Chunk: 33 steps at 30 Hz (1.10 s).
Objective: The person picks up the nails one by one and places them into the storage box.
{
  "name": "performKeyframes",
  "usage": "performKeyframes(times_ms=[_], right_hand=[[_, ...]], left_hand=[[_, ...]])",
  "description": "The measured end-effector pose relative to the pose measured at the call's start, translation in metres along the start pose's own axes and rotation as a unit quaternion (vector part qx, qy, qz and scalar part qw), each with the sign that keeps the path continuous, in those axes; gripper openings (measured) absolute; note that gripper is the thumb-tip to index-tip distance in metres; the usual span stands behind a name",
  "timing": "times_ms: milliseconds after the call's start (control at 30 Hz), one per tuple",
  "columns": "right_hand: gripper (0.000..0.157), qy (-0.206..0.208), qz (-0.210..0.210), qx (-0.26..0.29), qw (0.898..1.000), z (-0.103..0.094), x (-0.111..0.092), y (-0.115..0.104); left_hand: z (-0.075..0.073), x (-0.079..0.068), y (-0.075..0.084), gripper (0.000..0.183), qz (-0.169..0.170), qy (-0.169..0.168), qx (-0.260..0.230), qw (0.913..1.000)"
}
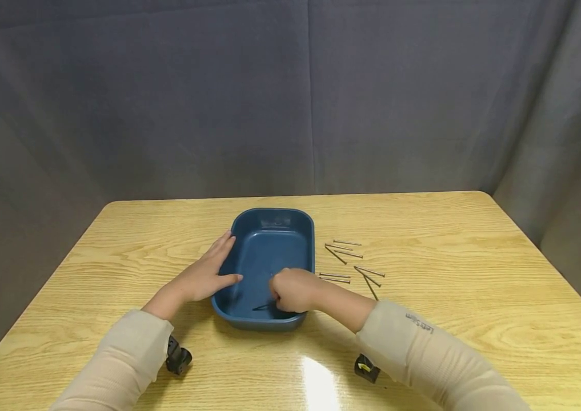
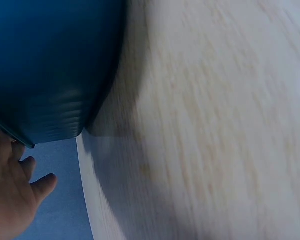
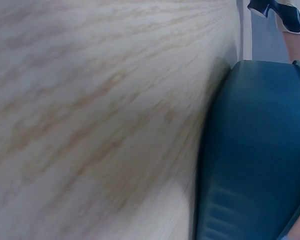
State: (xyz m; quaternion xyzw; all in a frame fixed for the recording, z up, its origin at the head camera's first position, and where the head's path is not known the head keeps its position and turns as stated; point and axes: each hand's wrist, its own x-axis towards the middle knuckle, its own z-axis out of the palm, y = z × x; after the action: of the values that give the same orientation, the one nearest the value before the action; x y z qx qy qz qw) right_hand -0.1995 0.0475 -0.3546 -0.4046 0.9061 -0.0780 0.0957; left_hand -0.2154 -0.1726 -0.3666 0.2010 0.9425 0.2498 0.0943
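Observation:
A deep blue plastic tub with rounded corners stands on the wooden table. My left hand rests at its left rim, fingers straight and spread, the thumb reaching over the inside. In the left wrist view, fingertips of the left hand show beside the tub's wall. Curled into a fist, my right hand is down inside the tub near its front right corner. A thin dark nail sticks out below those fingers, its other end hidden by the hand.
Several long nails lie scattered right of the tub, and more nails lie closer to the right forearm. Black wrist cameras hang under both sleeves. A grey curtain stands behind the table's far edge.

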Motion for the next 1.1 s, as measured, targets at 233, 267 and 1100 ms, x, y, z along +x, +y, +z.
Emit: performKeyframes(times_ms=[233,267,1100], right_hand=[[0.041,-0.041,0.025,-0.044,0.998,0.001,0.005,-0.005],[0.04,-0.048,0.029,-0.05,0.997,0.001,0.005,-0.006],[0.017,-0.132,0.067,-0.083,0.985,0.008,0.018,-0.015]], left_hand=[[0.0,0.001,-0.001,0.082,0.005,0.001,0.001,1.0],[0.0,0.001,-0.001,0.081,0.006,0.001,0.001,1.0],[0.001,0.0,-0.001,0.08,0.012,0.009,-0.005,0.9999]])
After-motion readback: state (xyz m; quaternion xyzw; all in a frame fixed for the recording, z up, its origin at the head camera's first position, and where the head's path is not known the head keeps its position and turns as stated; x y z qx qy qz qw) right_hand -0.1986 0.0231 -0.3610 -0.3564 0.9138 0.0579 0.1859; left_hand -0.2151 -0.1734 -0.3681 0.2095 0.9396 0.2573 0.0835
